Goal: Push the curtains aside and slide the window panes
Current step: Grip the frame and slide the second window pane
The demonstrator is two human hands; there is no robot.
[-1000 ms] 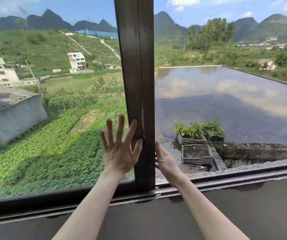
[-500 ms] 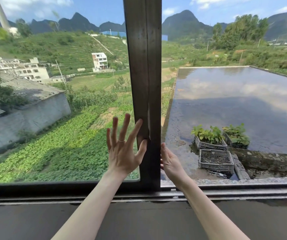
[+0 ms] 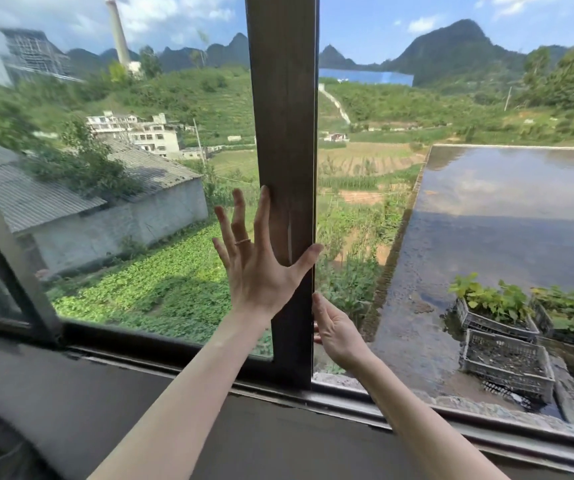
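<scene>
A sliding window pane with a dark vertical frame (image 3: 283, 133) stands in the middle of the view, its glass (image 3: 147, 209) to the left. My left hand (image 3: 257, 265) lies flat and spread against the glass and frame, thumb hooked over the frame's right edge. Lower down, my right hand (image 3: 335, 329) grips that same right edge, with its fingers behind the frame. Right of the frame the window is open to the outside. No curtain is in view.
The bottom track (image 3: 365, 401) runs across below the pane, with a dark sill (image 3: 278, 441) in front. A second frame (image 3: 5, 251) slants at the far left. Outside lie a flooded flat roof (image 3: 503, 230) with plastic crates of plants (image 3: 500, 317).
The view has swung left and the pane's frame has slid left along the track, widening the opening. My left hand has risen up the frame; my right hand stays on its edge.
</scene>
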